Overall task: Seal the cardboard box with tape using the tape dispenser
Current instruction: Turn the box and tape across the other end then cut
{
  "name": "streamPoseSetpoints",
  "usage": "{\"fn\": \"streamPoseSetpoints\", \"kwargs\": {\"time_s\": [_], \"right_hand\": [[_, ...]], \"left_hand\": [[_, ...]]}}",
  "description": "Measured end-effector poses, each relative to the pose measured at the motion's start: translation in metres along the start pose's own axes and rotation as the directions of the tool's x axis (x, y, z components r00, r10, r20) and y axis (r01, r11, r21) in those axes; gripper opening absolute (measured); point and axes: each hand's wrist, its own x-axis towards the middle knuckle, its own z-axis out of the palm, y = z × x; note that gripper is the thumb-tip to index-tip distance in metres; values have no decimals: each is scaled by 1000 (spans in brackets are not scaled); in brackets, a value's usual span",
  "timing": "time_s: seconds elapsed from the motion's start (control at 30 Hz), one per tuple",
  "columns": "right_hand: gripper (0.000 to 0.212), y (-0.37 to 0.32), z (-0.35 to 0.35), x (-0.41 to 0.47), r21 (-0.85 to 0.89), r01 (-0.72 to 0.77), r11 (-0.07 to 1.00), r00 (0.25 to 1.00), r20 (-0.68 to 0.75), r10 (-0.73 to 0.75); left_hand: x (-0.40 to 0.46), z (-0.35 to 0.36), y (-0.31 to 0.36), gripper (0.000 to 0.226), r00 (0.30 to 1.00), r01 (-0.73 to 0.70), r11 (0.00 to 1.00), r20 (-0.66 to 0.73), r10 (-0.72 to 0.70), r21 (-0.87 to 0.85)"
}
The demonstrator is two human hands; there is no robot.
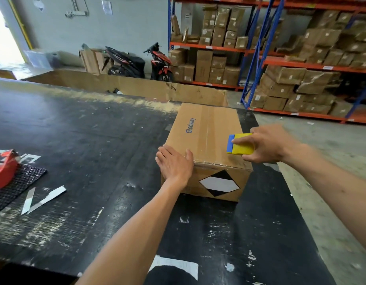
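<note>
Cardboard box (206, 140) on bench (75, 140), long axis toward 12 o'clock. Left hand (175, 164) flat on its near corner; right hand (266, 144) grips a yellow scraper (240, 144). Tape dispenser (3, 169) at 9 o'clock.

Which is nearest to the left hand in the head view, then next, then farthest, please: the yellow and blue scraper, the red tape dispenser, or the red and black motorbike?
From the left hand:
1. Yellow and blue scraper, right, on the box top.
2. Red tape dispenser, far left on the table.
3. Red and black motorbike, on the floor beyond.
</note>
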Motion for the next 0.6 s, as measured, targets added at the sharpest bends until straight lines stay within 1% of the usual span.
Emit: {"fn": "streamPoseSetpoints", "kwargs": {"time_s": [0.03, 0.1, 0.17, 0.23, 0.3, 0.4, 0.43, 0.47, 0.5, 0.53, 0.57, 0.6], "right_hand": [[58, 0, -2, -1, 11, -10, 1000, 1000, 9, 10], [59, -1, -6, -2, 24, -29, 999, 999, 27, 28], [59, -1, -7, -3, 23, -44, 999, 998, 39, 43], [59, -3, -6, -4, 31, -50, 998, 998, 49, 48], [59, -5, -3, -4, 34, -46, 998, 997, 56, 44], [58, -8, 0, -5, 44, -41, 998, 998, 57, 39], [58, -9, 1, -6, 55, -50, 997, 997, 53, 47], [58, -9, 2, -7, 81, -68, 994, 997, 50, 64], [57, -9, 3, -8, 127, -95, 987, 995, 45, 90], [57, -8, 4, -10, 194, -128, 973, 992, 39, 123], [56, -7, 5, -11, 276, -160, 948, 987, 33, 157], [56, -6, 7, -13, 363, -192, 912, 981, 31, 194]], "left_hand": [[1, -1, -1, 86, 999, -36, 997, 18, 35, 64], [3, -5, -2, 88, 988, -156, 969, 21, 155, 191], [5, -5, -1, 87, 970, -241, 952, 28, 241, 189], [5, -4, -1, 88, 970, -242, 955, 73, 232, 171], [5, -4, -1, 90, 971, -236, 948, 89, 222, 214], [8, -12, 2, 92, 970, -220, 947, 155, 187, 236], [10, -13, 3, 92, 968, -228, 941, 160, 192, 251], [11, -14, 4, 91, 960, -273, 919, 148, 239, 285], [12, -13, 5, 90, 932, -363, 879, 137, 336, 309], [13, -10, 5, 90, 875, -484, 824, 160, 457, 295], [13, -7, 5, 92, 799, -601, 761, 225, 558, 247], [13, -5, 6, 95, 726, -682, 704, 302, 618, 200]]}}
